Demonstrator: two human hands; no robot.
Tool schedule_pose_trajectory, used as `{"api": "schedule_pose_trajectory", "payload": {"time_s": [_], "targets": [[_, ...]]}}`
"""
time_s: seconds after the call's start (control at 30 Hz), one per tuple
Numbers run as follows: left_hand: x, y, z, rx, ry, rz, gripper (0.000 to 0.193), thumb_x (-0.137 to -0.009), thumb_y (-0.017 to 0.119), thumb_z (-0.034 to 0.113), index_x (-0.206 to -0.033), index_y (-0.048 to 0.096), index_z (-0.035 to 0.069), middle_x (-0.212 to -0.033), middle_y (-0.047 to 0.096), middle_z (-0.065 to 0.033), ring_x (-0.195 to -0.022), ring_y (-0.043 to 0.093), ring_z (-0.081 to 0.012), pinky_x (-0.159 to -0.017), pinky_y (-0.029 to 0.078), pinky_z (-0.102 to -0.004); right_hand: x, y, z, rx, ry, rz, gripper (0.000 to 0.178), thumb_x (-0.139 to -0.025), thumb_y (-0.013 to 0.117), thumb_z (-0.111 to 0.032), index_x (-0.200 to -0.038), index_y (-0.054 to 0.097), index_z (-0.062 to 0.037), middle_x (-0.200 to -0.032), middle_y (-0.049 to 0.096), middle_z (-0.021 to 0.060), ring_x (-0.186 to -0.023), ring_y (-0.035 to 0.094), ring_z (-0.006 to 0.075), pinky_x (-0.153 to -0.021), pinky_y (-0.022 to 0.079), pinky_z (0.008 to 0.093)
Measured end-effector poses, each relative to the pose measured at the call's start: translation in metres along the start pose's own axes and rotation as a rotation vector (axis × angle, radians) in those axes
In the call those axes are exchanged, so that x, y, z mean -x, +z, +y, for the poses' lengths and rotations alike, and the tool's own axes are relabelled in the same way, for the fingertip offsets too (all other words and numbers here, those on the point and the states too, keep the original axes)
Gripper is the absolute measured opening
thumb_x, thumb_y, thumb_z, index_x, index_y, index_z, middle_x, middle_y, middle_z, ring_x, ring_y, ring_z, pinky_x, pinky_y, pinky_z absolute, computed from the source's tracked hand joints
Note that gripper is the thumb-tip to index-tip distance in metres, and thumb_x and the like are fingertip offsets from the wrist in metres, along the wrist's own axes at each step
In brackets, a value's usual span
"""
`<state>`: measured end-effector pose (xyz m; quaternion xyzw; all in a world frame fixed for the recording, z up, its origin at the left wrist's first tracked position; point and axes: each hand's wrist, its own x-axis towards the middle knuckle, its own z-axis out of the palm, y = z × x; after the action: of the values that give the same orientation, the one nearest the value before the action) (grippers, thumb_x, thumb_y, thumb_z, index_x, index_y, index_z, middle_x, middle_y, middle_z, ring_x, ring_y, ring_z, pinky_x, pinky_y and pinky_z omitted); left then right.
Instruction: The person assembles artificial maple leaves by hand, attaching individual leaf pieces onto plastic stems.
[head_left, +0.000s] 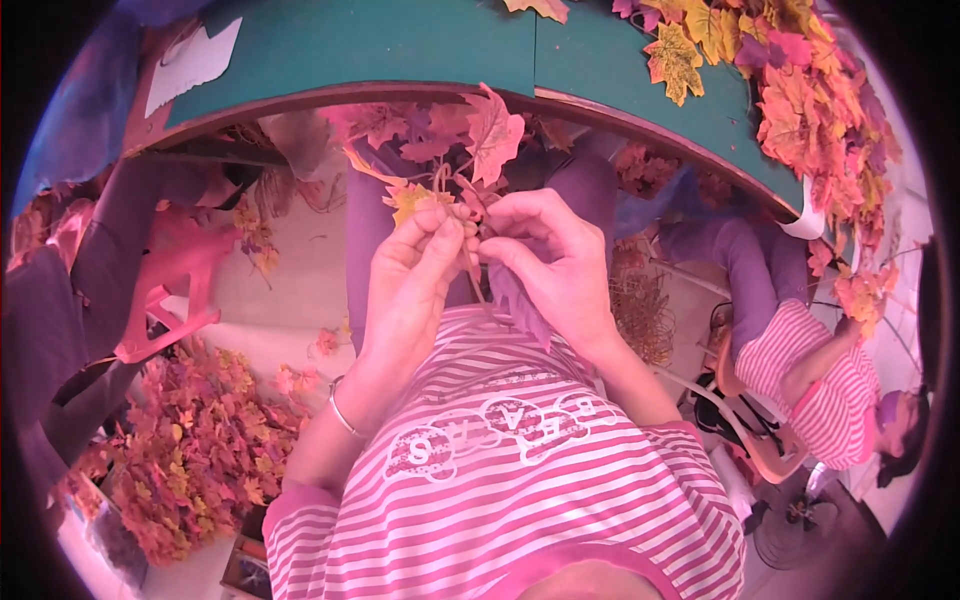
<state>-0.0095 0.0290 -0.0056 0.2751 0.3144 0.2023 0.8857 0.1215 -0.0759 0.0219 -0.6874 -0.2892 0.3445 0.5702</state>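
Close together over my lap, both hands work on a sprig of artificial maple leaves (495,137). My left hand (412,272) is closed, its thumb and fingers pinching the thin stems just below a yellow leaf (404,200). Opposite it, my right hand (558,262) is closed too, with thumb and index finger gripping the stems from the other side. Pink and purple leaves fan out above the fingertips. A purple leaf (513,300) hangs down below the right hand, against my striped shirt. Where the stems meet, the fingers cover the exact joint.
Ahead curves a green-topped table (400,50), with leaf garlands (815,120) heaped at its right end. On the floor at lower left lies a big pile of leaves (195,440), near a pink stool (180,270). A seated co-worker (810,380) holds leaves at the right.
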Motion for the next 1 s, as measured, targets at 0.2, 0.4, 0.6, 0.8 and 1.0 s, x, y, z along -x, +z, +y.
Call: {"api": "schedule_pose_trajectory", "payload": {"time_s": [0.2,0.4,0.6,0.8,1.0], "targets": [[0.003,0.001,0.001,0.056,0.007,-0.042,0.018,-0.101,0.066,0.017,-0.114,0.065,0.005,-0.110,0.068,-0.0033,-0.093,0.064,-0.0112,-0.086,0.053,-0.0289,0.000,0.004,0.012,0.054,-0.232,0.083,0.019,-0.081,0.075,0.008,-0.099,0.075,0.0022,-0.091,0.072,0.0112,-0.082,0.070,0.0199,-0.072,0.055,0.0283],[0.000,-0.003,-0.004,-0.014,0.056,-0.004,0.012,-0.101,0.066,0.013,-0.110,0.066,0.005,-0.110,0.068,-0.0048,-0.093,0.065,-0.0120,-0.086,0.054,-0.0293,-0.001,0.003,0.012,0.111,-0.201,0.018,0.021,-0.084,0.071,0.013,-0.102,0.076,0.0019,-0.098,0.068,0.0087,-0.090,0.069,0.0145,-0.076,0.056,0.0255],[-0.005,-0.001,-0.004,-0.078,0.076,-0.053,0.007,-0.101,0.065,0.009,-0.104,0.067,0.003,-0.112,0.067,-0.0044,-0.093,0.065,-0.0110,-0.086,0.055,-0.0289,-0.007,-0.001,0.000,0.254,-0.239,0.052,0.017,-0.080,0.075,0.010,-0.095,0.076,0.0023,-0.087,0.070,0.0092,-0.078,0.069,0.0163,-0.069,0.055,0.0274],[-0.001,0.003,-0.013,-0.097,-0.222,0.064,0.011,-0.105,0.058,0.010,-0.114,0.064,0.006,-0.107,0.065,0.0019,-0.094,0.063,-0.0071,-0.080,0.053,-0.0231,-0.007,-0.014,0.010,0.413,-0.475,0.026,0.011,-0.080,0.073,0.001,-0.089,0.071,-0.0026,-0.080,0.060,0.0117,-0.072,0.063,0.0304,-0.059,0.051,0.0383],[0.019,0.013,-0.010,-0.026,-0.380,-0.055,0.022,-0.105,0.058,0.012,-0.126,0.056,0.007,-0.105,0.063,0.0006,-0.094,0.061,-0.0087,-0.090,0.056,-0.0334,-0.015,-0.026,0.009,0.669,-0.614,-0.061,0.021,-0.081,0.069,-0.005,-0.101,0.066,0.0001,-0.088,0.056,0.0102,-0.074,0.065,0.0258,-0.060,0.056,0.0348]]}}
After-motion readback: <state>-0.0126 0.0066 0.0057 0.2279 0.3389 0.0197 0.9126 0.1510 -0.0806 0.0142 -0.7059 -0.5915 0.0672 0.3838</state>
